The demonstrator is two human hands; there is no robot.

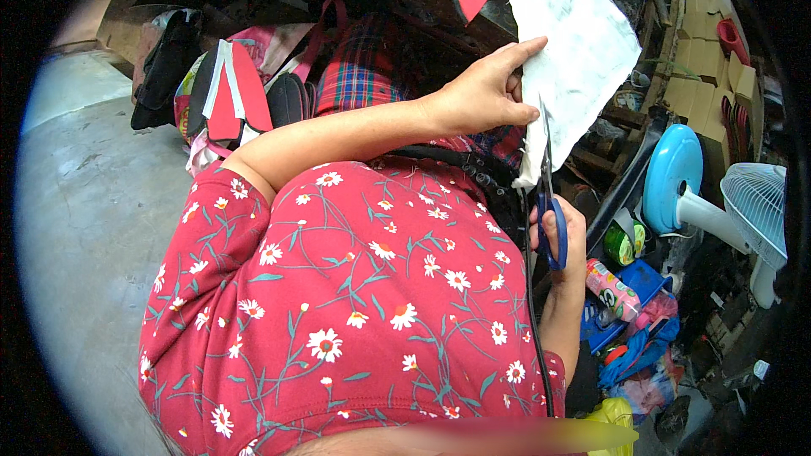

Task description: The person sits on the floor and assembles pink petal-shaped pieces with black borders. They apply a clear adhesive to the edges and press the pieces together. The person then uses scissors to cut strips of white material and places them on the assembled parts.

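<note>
Left hand (480, 89) is pinching cloth (585, 67), right hand (576, 236) gripping scissors (547, 184). Left thumb (520, 113) is lying beside the blades (547, 145) — any slip risking injury.

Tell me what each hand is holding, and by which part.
Left hand: the white cloth, by its left edge. Right hand: the scissors, by their blue handles.

Right of centre, a bare left hand (486, 91) holds a crinkled white fabric sheet (583, 51); the bare right hand (575, 241) grips blue-handled metal scissors (547, 181). A red floral-print shirt (355, 287) fills the middle.
</note>
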